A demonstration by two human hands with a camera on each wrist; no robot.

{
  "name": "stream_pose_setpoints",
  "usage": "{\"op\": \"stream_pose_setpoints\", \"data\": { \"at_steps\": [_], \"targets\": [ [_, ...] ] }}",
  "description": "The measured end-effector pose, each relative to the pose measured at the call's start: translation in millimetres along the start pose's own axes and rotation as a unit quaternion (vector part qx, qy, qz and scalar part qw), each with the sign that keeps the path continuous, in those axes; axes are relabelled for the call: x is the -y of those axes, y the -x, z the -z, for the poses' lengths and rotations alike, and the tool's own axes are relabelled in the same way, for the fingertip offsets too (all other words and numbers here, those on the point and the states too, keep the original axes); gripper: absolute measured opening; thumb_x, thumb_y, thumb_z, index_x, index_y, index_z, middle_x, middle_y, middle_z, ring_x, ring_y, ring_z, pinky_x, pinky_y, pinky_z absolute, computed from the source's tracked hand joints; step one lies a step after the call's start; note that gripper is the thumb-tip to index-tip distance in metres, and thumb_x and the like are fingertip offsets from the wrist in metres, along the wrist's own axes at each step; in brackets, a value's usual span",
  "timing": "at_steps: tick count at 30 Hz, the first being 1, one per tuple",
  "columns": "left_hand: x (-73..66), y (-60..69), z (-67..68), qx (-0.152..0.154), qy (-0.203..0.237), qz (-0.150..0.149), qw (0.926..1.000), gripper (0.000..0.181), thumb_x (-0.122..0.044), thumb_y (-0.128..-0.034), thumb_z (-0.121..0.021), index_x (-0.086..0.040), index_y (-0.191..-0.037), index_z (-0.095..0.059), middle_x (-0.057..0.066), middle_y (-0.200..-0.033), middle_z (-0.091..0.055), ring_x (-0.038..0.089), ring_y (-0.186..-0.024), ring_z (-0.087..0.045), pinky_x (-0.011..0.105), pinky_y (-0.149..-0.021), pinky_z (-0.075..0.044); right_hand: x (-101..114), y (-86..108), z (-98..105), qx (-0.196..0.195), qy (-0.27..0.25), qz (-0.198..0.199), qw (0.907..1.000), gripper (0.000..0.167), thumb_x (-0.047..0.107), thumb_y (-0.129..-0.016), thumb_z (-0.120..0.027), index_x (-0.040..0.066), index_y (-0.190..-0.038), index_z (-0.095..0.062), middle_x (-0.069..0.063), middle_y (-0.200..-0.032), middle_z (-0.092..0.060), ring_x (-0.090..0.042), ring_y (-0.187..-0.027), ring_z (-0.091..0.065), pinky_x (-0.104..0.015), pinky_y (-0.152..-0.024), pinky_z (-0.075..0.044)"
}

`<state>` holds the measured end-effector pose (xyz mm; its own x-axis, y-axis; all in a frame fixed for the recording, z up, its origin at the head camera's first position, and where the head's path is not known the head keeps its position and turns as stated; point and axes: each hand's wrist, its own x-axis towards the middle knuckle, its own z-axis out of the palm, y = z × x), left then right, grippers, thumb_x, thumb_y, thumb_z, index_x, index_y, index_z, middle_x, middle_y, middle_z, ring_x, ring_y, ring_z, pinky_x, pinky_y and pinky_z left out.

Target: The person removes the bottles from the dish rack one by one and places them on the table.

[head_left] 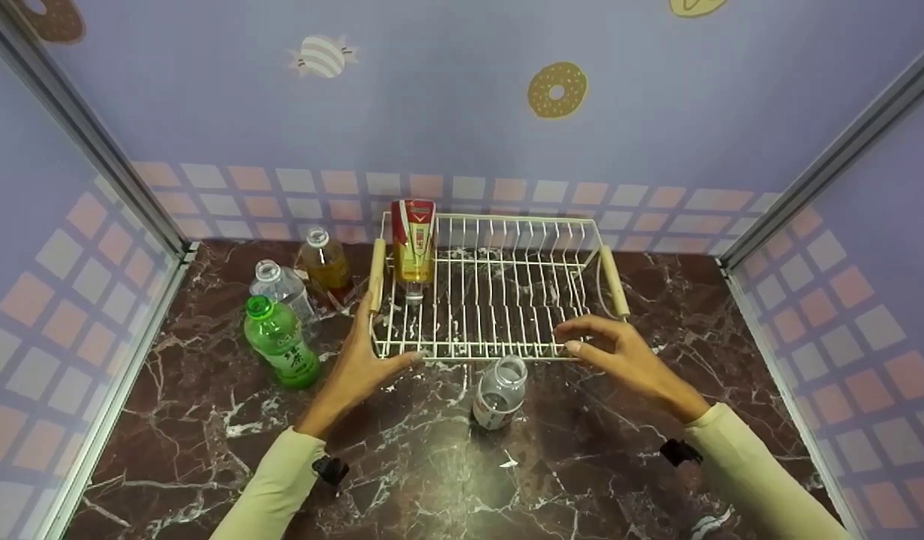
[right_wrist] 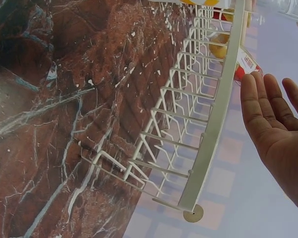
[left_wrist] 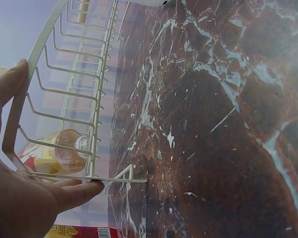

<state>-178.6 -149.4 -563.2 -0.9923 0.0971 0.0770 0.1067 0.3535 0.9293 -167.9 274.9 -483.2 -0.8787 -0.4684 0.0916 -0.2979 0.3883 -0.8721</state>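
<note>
A white wire rack with wooden handles stands against the back wall. My left hand touches its front left corner, thumb along the front rim and fairly straight fingers against the side, as the left wrist view shows. Beyond the front right corner is my right hand; in the right wrist view its fingers are extended, apart from the rim, holding nothing. A bottle with a red and yellow label sits neck down at the rack's left end. Between my hands, before the rack, stands a clear open bottle.
Left of the rack stand a green bottle, a clear bottle and a bottle with amber liquid, all uncapped. Patterned walls enclose the dark marbled tabletop at the back and both sides.
</note>
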Motion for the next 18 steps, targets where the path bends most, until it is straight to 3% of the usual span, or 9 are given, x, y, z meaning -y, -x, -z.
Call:
{"op": "stream_pose_setpoints", "data": {
  "at_steps": [7, 12, 18],
  "targets": [
    [-0.2, 1.8, 1.3, 0.005, 0.008, 0.005, 0.9999, 0.139, -0.037, -0.0827, -0.099, -0.019, -0.178, 0.0, 0.029, -0.178, -0.022, 0.044, -0.159, -0.039, 0.073, -0.129, -0.027, 3.3, -13.1, 1.7, -0.005, 0.005, -0.004, 1.0, 0.034, 0.017, -0.11, -0.068, 0.0, -0.14, -0.07, -0.02, -0.139, -0.072, -0.041, -0.119, -0.072, -0.039, -0.097, -0.065],
    [-1.0, 1.5, 1.0, 0.008, 0.021, 0.0, 0.9997, 0.14, -0.038, -0.0821, -0.1, -0.017, -0.178, 0.001, 0.027, -0.18, -0.017, 0.042, -0.158, -0.042, 0.074, -0.127, -0.028, 8.6, -25.6, 2.7, 0.0, 0.01, -0.015, 0.9998, 0.036, 0.023, -0.11, -0.069, 0.003, -0.14, -0.071, -0.014, -0.139, -0.074, -0.037, -0.124, -0.071, -0.038, -0.107, -0.06],
    [-1.3, 1.9, 1.3, 0.01, 0.031, 0.004, 0.9995, 0.141, -0.035, -0.0817, -0.1, -0.021, -0.178, 0.001, 0.026, -0.181, -0.013, 0.041, -0.157, -0.044, 0.076, -0.125, -0.032, 12.8, -43.5, 3.2, 0.007, 0.007, -0.018, 0.9998, 0.04, 0.026, -0.11, -0.069, 0.001, -0.141, -0.07, -0.017, -0.139, -0.073, -0.032, -0.125, -0.072, -0.041, -0.107, -0.06]
  ]
}}
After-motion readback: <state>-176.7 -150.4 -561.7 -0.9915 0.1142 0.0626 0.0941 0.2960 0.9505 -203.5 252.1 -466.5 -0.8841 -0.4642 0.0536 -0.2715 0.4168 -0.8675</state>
